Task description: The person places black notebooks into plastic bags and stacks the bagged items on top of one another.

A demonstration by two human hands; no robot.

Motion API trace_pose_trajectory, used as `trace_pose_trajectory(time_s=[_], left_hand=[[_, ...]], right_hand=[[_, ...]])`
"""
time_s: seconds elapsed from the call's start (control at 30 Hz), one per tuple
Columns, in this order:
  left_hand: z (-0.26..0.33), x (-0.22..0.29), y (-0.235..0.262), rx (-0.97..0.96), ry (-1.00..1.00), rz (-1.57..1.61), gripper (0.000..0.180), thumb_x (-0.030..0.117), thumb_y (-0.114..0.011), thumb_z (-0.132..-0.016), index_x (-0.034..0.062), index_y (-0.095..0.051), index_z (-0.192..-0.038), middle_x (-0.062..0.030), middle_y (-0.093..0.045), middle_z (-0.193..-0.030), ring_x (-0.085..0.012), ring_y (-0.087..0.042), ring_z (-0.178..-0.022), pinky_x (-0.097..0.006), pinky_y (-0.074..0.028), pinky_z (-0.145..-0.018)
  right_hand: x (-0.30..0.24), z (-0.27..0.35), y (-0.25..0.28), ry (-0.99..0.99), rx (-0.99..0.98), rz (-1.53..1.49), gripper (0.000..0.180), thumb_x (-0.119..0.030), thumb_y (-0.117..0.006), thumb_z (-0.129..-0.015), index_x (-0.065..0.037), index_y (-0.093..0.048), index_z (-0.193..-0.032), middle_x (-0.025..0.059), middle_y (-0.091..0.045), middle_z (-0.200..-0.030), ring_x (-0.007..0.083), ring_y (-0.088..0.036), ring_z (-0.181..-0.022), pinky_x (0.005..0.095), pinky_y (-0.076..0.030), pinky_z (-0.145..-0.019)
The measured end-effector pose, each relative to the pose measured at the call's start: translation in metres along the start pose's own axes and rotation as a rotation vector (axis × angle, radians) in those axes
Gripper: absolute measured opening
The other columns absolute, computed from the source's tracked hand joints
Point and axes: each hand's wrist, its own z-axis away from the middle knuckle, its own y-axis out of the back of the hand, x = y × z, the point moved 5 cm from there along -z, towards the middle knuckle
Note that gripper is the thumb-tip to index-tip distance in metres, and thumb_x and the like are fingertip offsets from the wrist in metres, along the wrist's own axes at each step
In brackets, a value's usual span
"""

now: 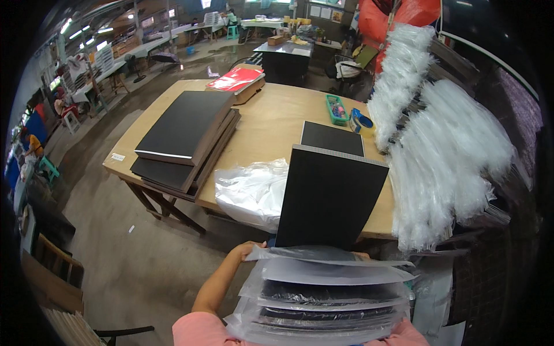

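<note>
Several clear plastic sleeves (337, 275) with black sheets inside are stacked against my chest. At the stack's far left corner, my left hand (248, 249) is closed on the edge of a clear plastic sleeve. My right hand (362, 255) shows only a sliver behind the plastic at the far right; its fingers are hidden. Just beyond the hands a black board (332, 199) stands tilted upright, its lower edge hidden behind the sleeves. Another black board (333, 138) lies flat on the table behind it. White crumpled plastic (254, 193) sits to its left at the table's edge.
The brown-covered table (277, 109) carries a stack of black boards (187, 124), a red-topped pile (236, 79), a green basket (336, 109) and a blue tape roll (360, 122). Piles of clear plastic (444, 161) flank its right side. Other people (34, 144) sit far left.
</note>
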Motion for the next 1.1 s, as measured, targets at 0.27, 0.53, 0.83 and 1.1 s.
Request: trace_pose_trajectory(time_s=[0.27, 0.53, 0.83, 1.1], left_hand=[[0.124, 0.119, -0.013, 1.3, -1.193, -0.785, 0.049, 0.013, -0.073, -0.07, 0.006, -0.054, -0.115, -0.0156, -0.053, -0.111, -0.0297, -0.052, -0.099, -0.036, -0.043, -0.082], [0.126, 0.23, -0.055, 0.858, -1.32, -1.16, 0.014, -0.001, -0.065, -0.075, 0.0007, -0.057, -0.086, -0.0151, -0.061, -0.105, -0.025, -0.057, -0.097, -0.034, -0.047, -0.079], [0.112, 0.256, -0.079, 0.703, -1.261, -0.667, 0.005, -0.006, -0.056, -0.084, -0.0026, -0.056, -0.087, -0.0091, -0.066, -0.081, -0.0084, -0.057, -0.066, -0.022, -0.047, -0.061], [0.119, 0.243, -0.071, 0.643, -1.514, -0.254, 0.019, 0.0, -0.06, -0.085, -0.0007, -0.056, -0.104, -0.0069, -0.063, -0.087, -0.0103, -0.054, -0.065, -0.022, -0.046, -0.064]], right_hand=[[0.06, -0.038, 0.049, -0.119, 0.01, 0.407, 0.033, -0.023, -0.071, -0.077, 0.0, -0.065, -0.101, 0.0106, -0.067, -0.089, 0.0219, -0.063, -0.078, 0.0357, -0.05, -0.073], [-0.066, -0.007, 0.039, 0.035, -0.162, 1.193, 0.035, -0.026, -0.071, -0.077, -0.001, -0.065, -0.101, 0.0104, -0.066, -0.09, 0.0206, -0.063, -0.078, 0.0349, -0.051, -0.073], [-0.299, 0.017, -0.318, 0.622, -0.764, 1.123, 0.037, -0.011, -0.066, -0.079, -0.002, -0.055, -0.113, 0.014, -0.059, -0.107, 0.0206, -0.063, -0.083, 0.0306, -0.051, -0.07], [-0.209, -0.126, -0.427, 0.617, -0.708, 1.444, 0.027, -0.007, -0.064, -0.072, 0.003, -0.061, -0.096, 0.0204, -0.064, -0.076, 0.0328, -0.065, -0.072, 0.0401, -0.052, -0.065]])
